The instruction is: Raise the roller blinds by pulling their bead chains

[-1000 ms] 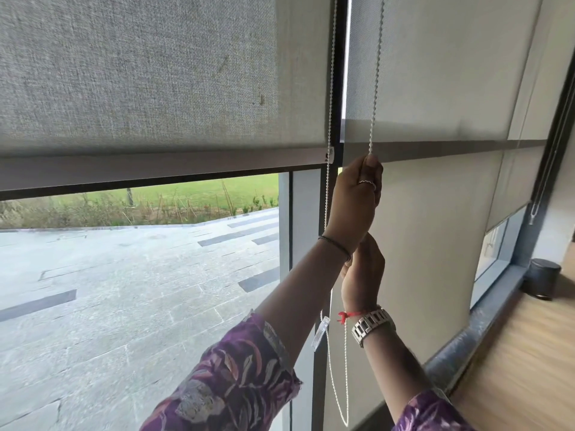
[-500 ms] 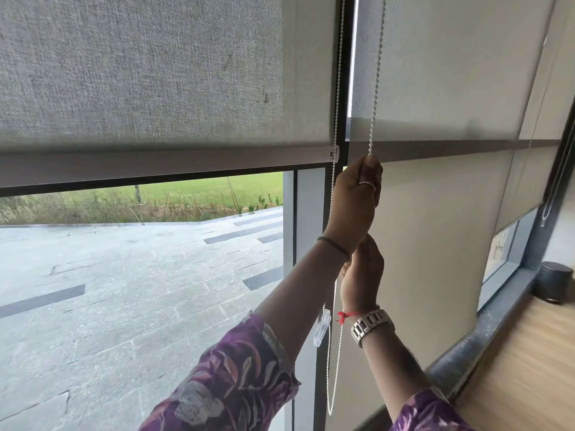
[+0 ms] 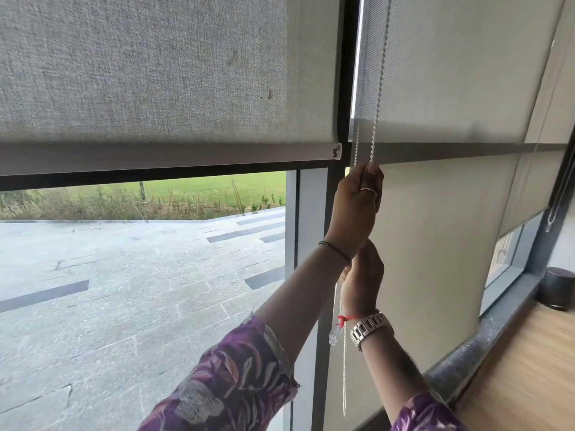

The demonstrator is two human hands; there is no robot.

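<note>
**Bead chain gripped by both hands at the mullion**

Bead chain (image 3: 380, 88): white, small round beads, hangs along dark mullion (image 3: 348, 73) between two blinds. Left hand (image 3: 354, 209) closed on chain just under right blind's bottom bar (image 3: 466, 150); right hand (image 3: 362, 281) fisted on it directly below, touching left wrist. Left roller blind (image 3: 140, 66): coarse grey weave, hem bar partway up glass. Clear plastic weight (image 3: 336, 334) dangles by wristwatch (image 3: 370, 328). Dark cylindrical bin (image 3: 558, 287) at sill's far end.

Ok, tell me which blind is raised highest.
The left blind: open glass shows under its bottom bar, while the middle blind hangs nearly to the sill.
</note>
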